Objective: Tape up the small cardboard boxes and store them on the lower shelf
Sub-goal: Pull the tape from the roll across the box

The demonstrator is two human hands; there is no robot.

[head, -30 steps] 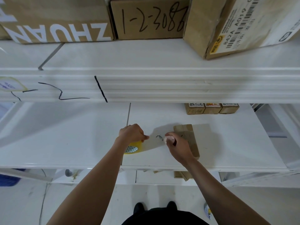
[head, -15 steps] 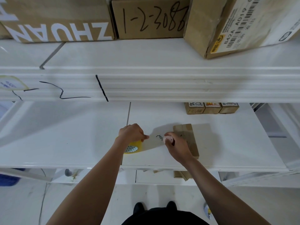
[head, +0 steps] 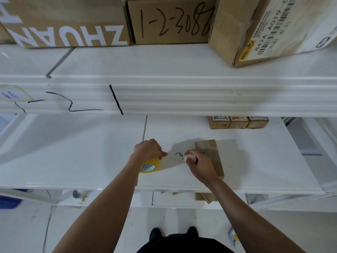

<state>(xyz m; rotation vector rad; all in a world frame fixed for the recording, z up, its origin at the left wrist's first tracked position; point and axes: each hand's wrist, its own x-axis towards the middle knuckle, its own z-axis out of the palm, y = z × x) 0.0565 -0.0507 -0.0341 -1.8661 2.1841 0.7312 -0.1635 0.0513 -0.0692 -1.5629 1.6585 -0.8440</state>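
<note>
A small brown cardboard box (head: 212, 154) lies on the white middle shelf (head: 73, 152). My left hand (head: 148, 149) grips a yellow roll of clear tape (head: 149, 166) just left of the box. A strip of clear tape (head: 173, 159) stretches from the roll toward the box. My right hand (head: 199, 166) holds a small pink cutter (head: 190, 157) at the strip's right end, and it covers the box's near left part.
Three small boxes (head: 238, 122) stand in a row at the back of the shelf. Large cartons (head: 171, 21) sit on the shelf above. More cardboard pieces (head: 204, 196) show on a lower shelf under the front edge. My feet (head: 173, 233) stand on the white floor.
Almost nothing differs: both hands stay at the stretched tape, with the right hand and cutter shifted very slightly.
</note>
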